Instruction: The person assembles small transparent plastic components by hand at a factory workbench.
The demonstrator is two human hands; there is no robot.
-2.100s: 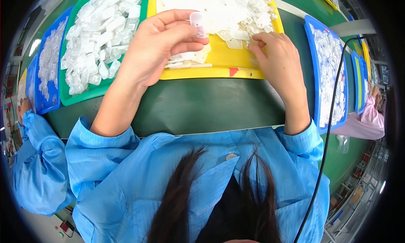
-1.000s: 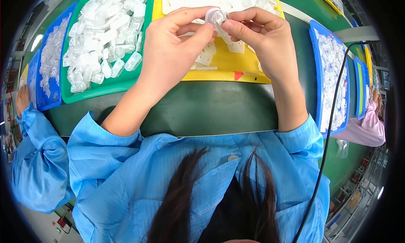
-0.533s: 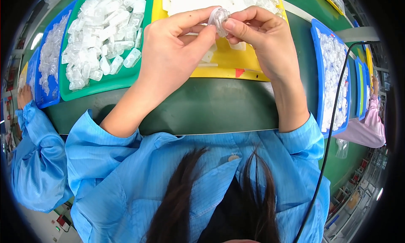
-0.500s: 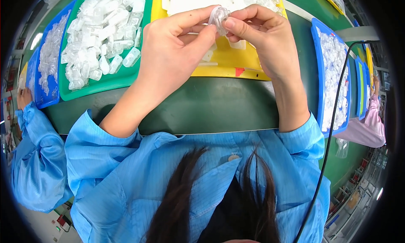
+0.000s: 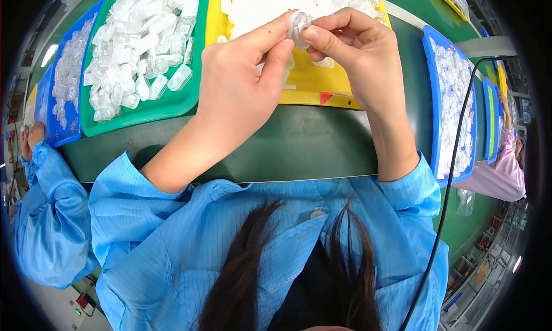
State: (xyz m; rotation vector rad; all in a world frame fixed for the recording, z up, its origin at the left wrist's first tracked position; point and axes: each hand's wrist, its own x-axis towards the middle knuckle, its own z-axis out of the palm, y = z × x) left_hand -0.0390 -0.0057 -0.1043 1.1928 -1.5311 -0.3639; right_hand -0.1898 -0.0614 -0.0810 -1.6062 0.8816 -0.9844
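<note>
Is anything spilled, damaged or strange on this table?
Nothing looks spilled. A red patch on the yellow tray, at its near rim, stands out by colour. The held clear piece is too small to judge.

At your far left is a co-worker's blue sleeve (image 5: 54, 216). On your right, a black cable (image 5: 441, 216) passes across a blue tray (image 5: 435, 112), a pink sleeve (image 5: 499, 180) beyond.

I see bare table (image 5: 287, 144) at six o'clock from the clear piece (image 5: 300, 29), past the yellow tray (image 5: 310, 97), and a strip of it at three. The green tray (image 5: 167, 104) blocks nine; at four a black cable (image 5: 455, 151) crosses the blue tray (image 5: 437, 112).
</note>
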